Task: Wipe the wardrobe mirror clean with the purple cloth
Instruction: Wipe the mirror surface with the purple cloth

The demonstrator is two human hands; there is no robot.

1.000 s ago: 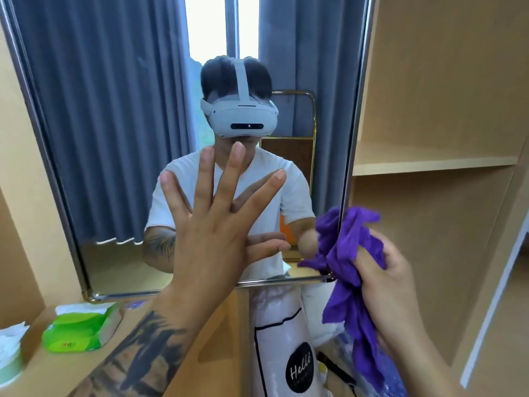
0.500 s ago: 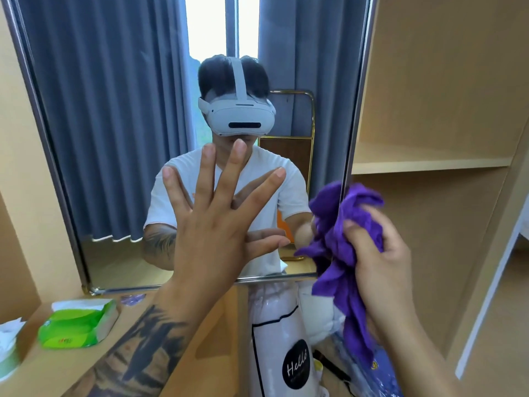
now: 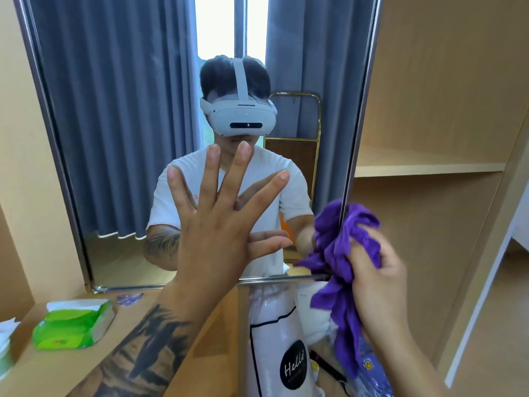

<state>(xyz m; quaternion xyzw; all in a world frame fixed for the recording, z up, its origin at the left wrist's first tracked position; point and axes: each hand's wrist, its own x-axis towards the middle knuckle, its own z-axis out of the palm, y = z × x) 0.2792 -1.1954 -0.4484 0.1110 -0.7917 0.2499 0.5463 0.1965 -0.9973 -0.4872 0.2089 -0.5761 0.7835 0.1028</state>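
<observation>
Right now, stage: wiping looks barely begun or between strokes, judging by how little of the glass the cloth meets.
Mirror: the wardrobe mirror (image 3: pixel 120 144) hangs on the opened door, its metal frame running down the right edge and along the bottom edge; no streaks or smears can be made out on it, so how much is already clean cannot be told.
Cloth: the purple cloth (image 3: pixel 340 253) is bunched at the mirror's lower right corner, overlapping the frame there, its loose tail hanging down below the bottom edge.
Right hand: the right hand (image 3: pixel 380 285) grips the cloth in curled fingers.
Left hand: the left hand (image 3: pixel 217 224) has its fingers straight and spread, held flat at the lower middle of the glass; it appears to press there, probably steadying the door.
Left to do: most of the pane above and left of the cloth, as I judge it.
Writing: a white bag (image 3: pixel 274 339) below the mirror carries a black round label reading "Hello".
Other labels: the green tissue pack (image 3: pixel 71 325) on the wooden counter's left side bears small red print, too small to read.
</observation>
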